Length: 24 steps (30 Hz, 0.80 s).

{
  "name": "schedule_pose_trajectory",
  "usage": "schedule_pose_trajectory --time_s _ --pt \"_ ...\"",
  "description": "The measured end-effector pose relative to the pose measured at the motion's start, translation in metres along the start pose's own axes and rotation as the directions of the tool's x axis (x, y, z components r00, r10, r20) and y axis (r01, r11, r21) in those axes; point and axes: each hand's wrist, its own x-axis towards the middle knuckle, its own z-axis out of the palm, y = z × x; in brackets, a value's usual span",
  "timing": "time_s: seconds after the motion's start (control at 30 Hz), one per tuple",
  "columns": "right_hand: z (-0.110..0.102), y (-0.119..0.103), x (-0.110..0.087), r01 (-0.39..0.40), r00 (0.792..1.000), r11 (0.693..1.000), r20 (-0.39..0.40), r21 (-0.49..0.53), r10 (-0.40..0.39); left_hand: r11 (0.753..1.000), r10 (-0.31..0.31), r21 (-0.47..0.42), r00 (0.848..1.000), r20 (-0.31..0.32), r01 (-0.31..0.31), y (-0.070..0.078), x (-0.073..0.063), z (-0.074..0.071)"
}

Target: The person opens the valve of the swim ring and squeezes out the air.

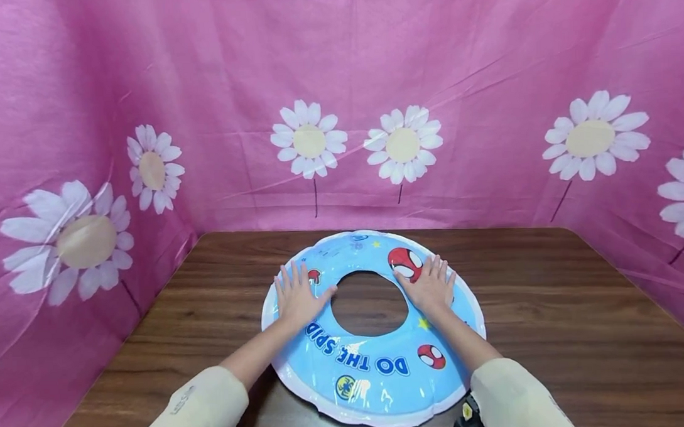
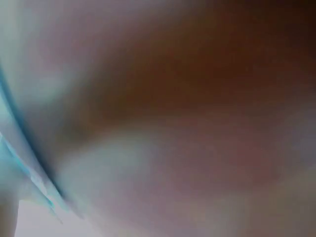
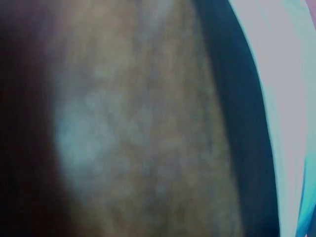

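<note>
A blue inflatable swim ring (image 1: pixel 382 388) with a white rim lies on the table, printed with red masked faces and the words "DO THE SPID". On its left side my left hand (image 1: pixel 296 300) rests palm down, fingers spread and straight, thumb toward the hole. My right hand (image 1: pixel 432 286) lies flat on the ring's right side, its fingers partly over a red face print (image 1: pixel 405 265). In the right wrist view the ring's pale edge (image 3: pixel 281 98) runs down the right side. The left wrist view is mostly blurred, with a blue and white edge at its left.
The brown wooden table (image 1: pixel 548 294) extends around the ring. A pink curtain (image 1: pixel 336 50) with large white daisies stands behind it and at both sides. A small black object (image 1: pixel 468 419) sits by the right sleeve, partly hidden.
</note>
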Motion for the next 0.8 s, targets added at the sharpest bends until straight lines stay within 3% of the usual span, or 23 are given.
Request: schedule_pose_trajectory --time_s 0.1,0.27,0.4,0.53,0.63,0.8 --pt "0.003 -0.001 -0.003 0.013 1.0 1.0 0.005 0.01 -0.013 0.997 0.048 0.054 0.999 0.008 -0.049 -0.011 0.016 0.005" --pt "0.005 -0.002 -0.004 0.048 0.996 0.998 -0.068 -0.032 -0.05 0.986 0.161 0.032 0.981 0.107 -0.165 -0.021 0.023 0.015" --pt "0.004 -0.005 0.002 0.151 0.973 0.976 -0.149 -0.156 -0.174 0.985 0.17 0.007 0.981 0.097 -0.172 -0.021 0.028 0.017" --pt "0.002 -0.008 0.009 0.262 0.949 0.934 -0.111 -0.244 -0.295 0.986 0.153 0.042 0.981 0.122 -0.159 -0.019 0.03 0.014" --pt "0.002 -0.006 0.012 0.254 0.964 0.954 -0.035 -0.158 -0.262 0.987 0.136 0.062 0.979 0.151 -0.147 -0.018 0.03 0.013" --pt "-0.005 -0.003 0.018 0.098 0.993 0.994 0.06 0.045 -0.101 0.987 0.139 0.057 0.976 0.166 -0.15 -0.015 0.03 0.016"
